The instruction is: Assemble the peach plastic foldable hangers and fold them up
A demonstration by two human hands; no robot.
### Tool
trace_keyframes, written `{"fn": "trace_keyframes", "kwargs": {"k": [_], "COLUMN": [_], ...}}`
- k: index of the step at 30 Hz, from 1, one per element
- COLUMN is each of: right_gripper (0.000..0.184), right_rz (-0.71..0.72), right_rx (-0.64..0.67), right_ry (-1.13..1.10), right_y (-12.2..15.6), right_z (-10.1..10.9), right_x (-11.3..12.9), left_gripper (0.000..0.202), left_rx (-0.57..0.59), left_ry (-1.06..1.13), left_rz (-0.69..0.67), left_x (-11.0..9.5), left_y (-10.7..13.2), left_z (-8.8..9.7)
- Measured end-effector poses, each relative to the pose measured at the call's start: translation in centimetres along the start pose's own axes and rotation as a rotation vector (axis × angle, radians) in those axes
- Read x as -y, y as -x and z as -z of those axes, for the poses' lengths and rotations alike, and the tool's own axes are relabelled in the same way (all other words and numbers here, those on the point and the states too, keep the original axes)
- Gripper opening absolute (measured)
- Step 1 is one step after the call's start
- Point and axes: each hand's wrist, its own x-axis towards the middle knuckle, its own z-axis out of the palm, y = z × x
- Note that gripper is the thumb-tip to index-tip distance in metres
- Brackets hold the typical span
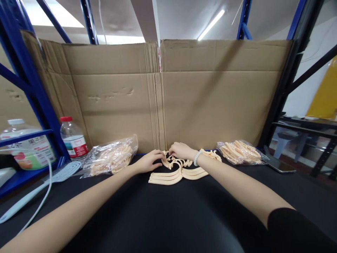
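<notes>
Several cream plastic hanger arms lie stacked in two curved fans on the black table, meeting in the middle. Smaller curved cream pieces, which look like hanger hooks, lie just behind them. My left hand rests at the left edge of these small pieces, thumb and fingers apart, fingertips close to or touching one. Over the back of the pile, my right hand has its fingers bent down and pressed together; what they pinch is hidden. A pale beaded bracelet is on my right wrist. More cream pieces lie behind that wrist.
Clear bags of cream pieces lie left and right. A phone is at the far right. At left are a red-capped bottle, a light-blue brush-like tool, a white cable and a jug. Cardboard walls the back.
</notes>
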Motion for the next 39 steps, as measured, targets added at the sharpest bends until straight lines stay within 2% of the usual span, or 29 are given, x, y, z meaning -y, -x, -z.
{"fn": "trace_keyframes", "kwargs": {"k": [8, 15, 23, 31, 34, 39], "right_gripper": [0.021, 0.016, 0.01, 0.016, 0.018, 0.026], "right_rz": [0.097, 0.164, 0.081, 0.007, -0.078, -0.297], "right_rx": [0.114, 0.068, -0.102, -0.213, -0.335, -0.639], "right_ry": [0.202, 0.207, 0.094, -0.138, -0.263, -0.558], "right_y": [-2.0, -2.1, -0.5, 0.0, 0.3, 1.3], "right_z": [-0.4, -0.7, -1.5, -2.6, -2.5, -1.2], "right_x": [1.2, 0.2, -1.2, -1.6, -1.8, -1.5], "left_gripper": [0.026, 0.027, 0.023, 0.021, 0.021, 0.028], "left_rx": [0.076, 0.069, 0.037, 0.019, -0.024, -0.141], "left_ry": [-0.104, -0.202, -0.252, -0.296, -0.284, -0.201], "left_rz": [-0.058, -0.059, -0.044, 0.01, 0.044, 0.111], "left_x": [0.5, 0.8, 0.7, 0.3, 0.0, -0.5], "left_y": [0.2, 0.1, 0.6, 0.5, 0.8, 1.5], "left_z": [0.2, -0.1, -0.5, -0.8, -0.4, 0.5]}}
